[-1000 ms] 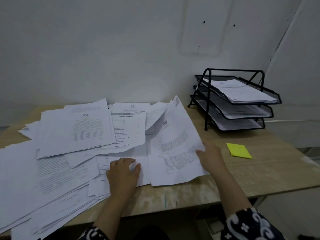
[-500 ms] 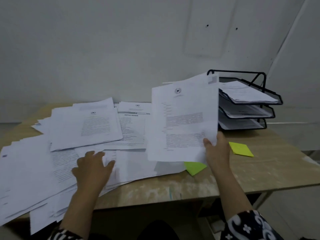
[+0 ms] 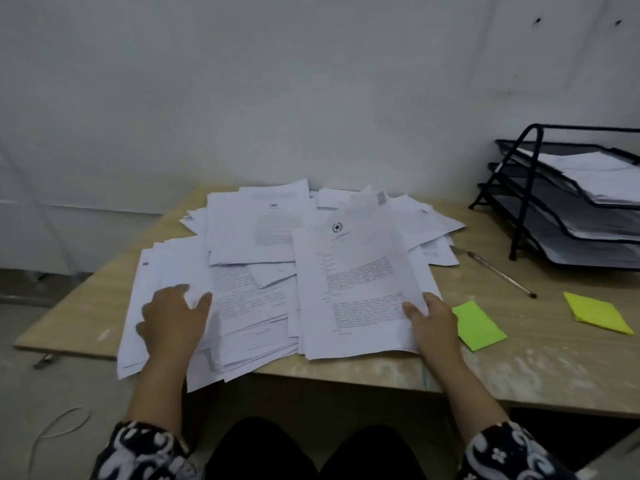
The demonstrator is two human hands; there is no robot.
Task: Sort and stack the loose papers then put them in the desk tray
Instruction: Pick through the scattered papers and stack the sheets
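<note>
Down from the air comes the printed sheet (image 3: pixel 360 289), and now I see my right hand (image 3: pixel 434 323) pinching its corner on the messy pile of thin white papers (image 3: pixel 249 271). My left hand (image 3: pixel 173 317) presses flat there, fingers spread, while the black wire desk tray (image 3: pixel 540 202) holds papers on every shelf.

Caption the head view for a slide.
Right hand grips a letterhead sheet; left hand rests on loose papers.
</note>
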